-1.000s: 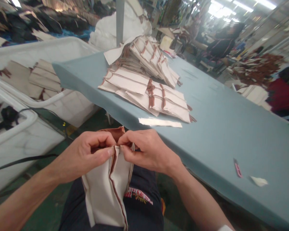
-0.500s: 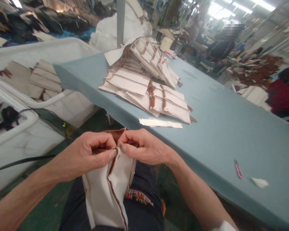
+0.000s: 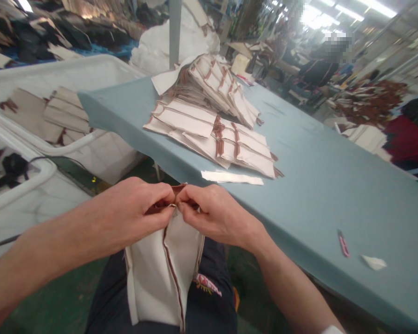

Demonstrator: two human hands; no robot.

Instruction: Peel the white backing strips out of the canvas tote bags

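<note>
A cream cloth piece with brown piping [image 3: 162, 273] hangs over my lap. Both hands pinch its top edge, thumb tips nearly touching. My left hand [image 3: 132, 213] grips the left side of the brown-lined opening with curled fingers. My right hand [image 3: 216, 214] pinches the right side. The folded brown top edge peeks out between my knuckles. On the blue-grey table [image 3: 320, 185] ahead lies a spread pile of similar cream pieces [image 3: 212, 134], with a taller heap [image 3: 216, 83] behind it.
A loose white strip [image 3: 231, 177] lies near the table's front edge. A small pink item [image 3: 343, 243] and a white scrap [image 3: 374, 262] sit to the right. White bins [image 3: 66, 148] with more pieces stand on the left. A person works in the far background.
Both hands have risen slightly and drawn closer together on the top edge, and the cloth has shifted a little to the right. My left forearm now lies higher in view.
</note>
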